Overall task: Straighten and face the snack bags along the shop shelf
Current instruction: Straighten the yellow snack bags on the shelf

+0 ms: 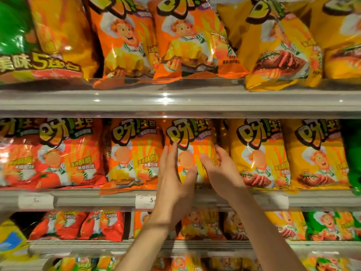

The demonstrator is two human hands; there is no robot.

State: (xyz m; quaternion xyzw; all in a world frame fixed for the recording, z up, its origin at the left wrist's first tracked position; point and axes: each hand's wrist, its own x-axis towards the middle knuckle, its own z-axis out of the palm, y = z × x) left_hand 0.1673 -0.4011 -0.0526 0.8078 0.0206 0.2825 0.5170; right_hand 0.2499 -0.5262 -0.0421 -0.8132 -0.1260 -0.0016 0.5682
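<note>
An orange snack bag (192,142) stands upright in the middle of the middle shelf (109,199). My left hand (173,184) holds its left edge, fingers up along the side and thumb across the front. My right hand (220,173) holds its right edge, thumb on the front and fingers wrapped round the side. To its left stands another orange bag (134,153), with red bags (58,153) beyond. Yellow bags (257,153) stand to its right.
The upper shelf (175,98) carries larger orange bags (187,38), yellow bags (281,45) and a green bag (15,36). Price tags (145,200) sit on the middle shelf's rail. A lower shelf (136,247) holds small red, orange, yellow and green bags. A green bag (352,153) stands at far right.
</note>
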